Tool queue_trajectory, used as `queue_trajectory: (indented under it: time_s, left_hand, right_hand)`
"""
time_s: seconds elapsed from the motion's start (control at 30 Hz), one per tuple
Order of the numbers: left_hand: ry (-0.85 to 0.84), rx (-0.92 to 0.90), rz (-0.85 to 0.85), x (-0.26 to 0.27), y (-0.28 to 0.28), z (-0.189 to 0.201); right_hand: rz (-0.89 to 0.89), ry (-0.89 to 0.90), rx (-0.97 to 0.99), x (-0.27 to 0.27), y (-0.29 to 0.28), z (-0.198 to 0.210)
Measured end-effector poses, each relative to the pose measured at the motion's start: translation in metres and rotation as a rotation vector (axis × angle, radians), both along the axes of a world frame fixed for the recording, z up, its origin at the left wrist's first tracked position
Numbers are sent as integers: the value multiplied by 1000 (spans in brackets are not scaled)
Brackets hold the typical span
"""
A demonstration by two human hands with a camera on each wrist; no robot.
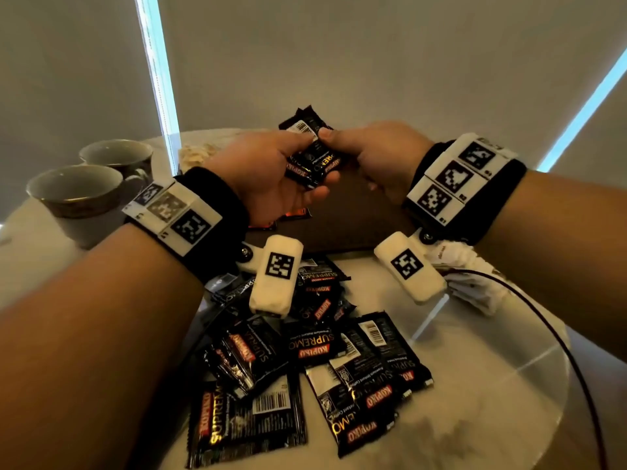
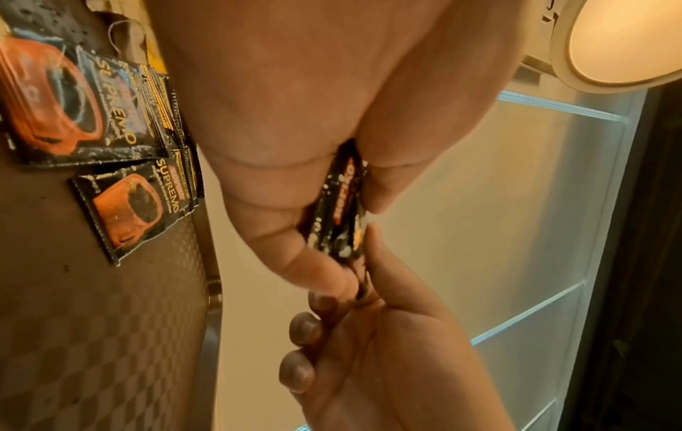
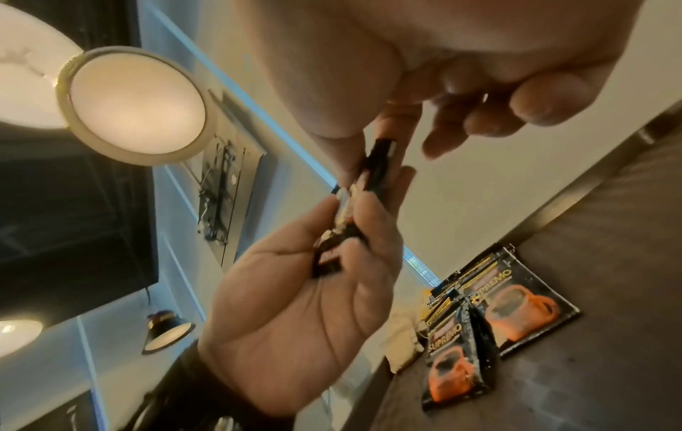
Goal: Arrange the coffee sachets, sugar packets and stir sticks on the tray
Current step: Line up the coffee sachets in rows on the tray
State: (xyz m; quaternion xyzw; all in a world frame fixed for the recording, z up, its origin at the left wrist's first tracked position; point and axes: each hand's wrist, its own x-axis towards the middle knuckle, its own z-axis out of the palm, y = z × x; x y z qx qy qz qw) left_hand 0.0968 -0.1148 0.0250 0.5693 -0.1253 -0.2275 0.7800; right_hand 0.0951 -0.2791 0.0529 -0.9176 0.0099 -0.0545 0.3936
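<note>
coffee sachets: small stack held in the air (image 1: 310, 164), black foil, between both hands over the dark tray (image 1: 356, 218).
handling: light, thin, floppy foil; glossy, so I'd expect the stack to fan or slide if only the edges are pinched. Not fragile. Best hold looks like thumb on the flat face, fingers underneath, near the middle or a sealed end.
left hand (image 1: 271, 178): palm up, fingers cupped under the stack, thumb on top, gripping it.
right hand (image 1: 373, 154): thumb and forefinger pinch the far end of the same stack; other fingers loosely curled, free.
left wrist view: stack seen edge-on (image 2: 341, 210) between thumb and fingers, right-hand fingertips (image 2: 372, 250) meeting it from below.
already on tray: a few sachets with orange cup print (image 2: 129, 204), lying flat at the tray's left part, overlapping, below the left hand.
loose pile (image 1: 305, 361): many sachets on the counter (image 1: 475, 385), near side, under the wrists, well apart from the held stack.
sugar packets / stir sticks: white items by the right wrist (image 1: 468, 283), can't tell which.
cups (image 1: 74, 191): two, far left on the counter.
</note>
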Motion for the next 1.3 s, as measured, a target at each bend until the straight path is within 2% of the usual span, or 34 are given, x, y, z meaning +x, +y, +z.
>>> queue_trajectory:
  time_s: [0.13, 0.23, 0.27, 0.33, 0.4, 0.47, 0.5, 0.6, 0.63, 0.67, 0.73, 0.77, 0.8, 0.9, 1.07, 1.3]
  left_hand:
    - [-58, 18, 8, -1, -2, -4]
    - [-32, 10, 34, 2, -1, -6]
    - [-9, -9, 70, 4, 0, -6]
    - [43, -64, 154, 11, 3, -6]
    - [54, -101, 193, 14, 7, -5]
    - [45, -111, 226, 16, 11, -5]
    - [48, -102, 231, 16, 12, -6]
    - [85, -134, 273, 15, 14, -7]
    - [95, -170, 307, 15, 15, -7]
    - [102, -202, 334, 13, 16, -6]
    - [107, -231, 363, 11, 17, -6]
    - [108, -241, 364, 11, 17, -6]
    - [110, -250, 363, 12, 17, -6]
    - [99, -262, 353, 15, 19, -9]
    - [96, -260, 344, 17, 18, -11]
    - [111, -260, 336, 20, 18, -11]
  right_hand:
    - [76, 7, -246, -10, 0, 2]
    - [98, -13, -375, -19, 3, 7]
    - [91, -29, -355, -22, 2, 5]
    - [139, 11, -189, -33, -1, -1]
    - [378, 136, -91, -53, -8, -6]
    - [685, 300, -226, -80, -12, -4]
    - [766, 340, -370, -88, -12, -10]
    - [767, 500, -784, -88, 8, -48]
    - [938, 533, -862, -81, 10, -67]
    - [1145, 400, -990, -81, 2, -80]
    - [1032, 322, -1009, -88, 7, -64]
    - [900, 331, -945, -101, 3, -54]
    - [877, 330, -920, -114, -7, -43]
    - [895, 328, -996, -125, -14, -31]
    - [883, 207, -859, -124, -25, -36]
    - [853, 192, -814, -123, -40, -27]
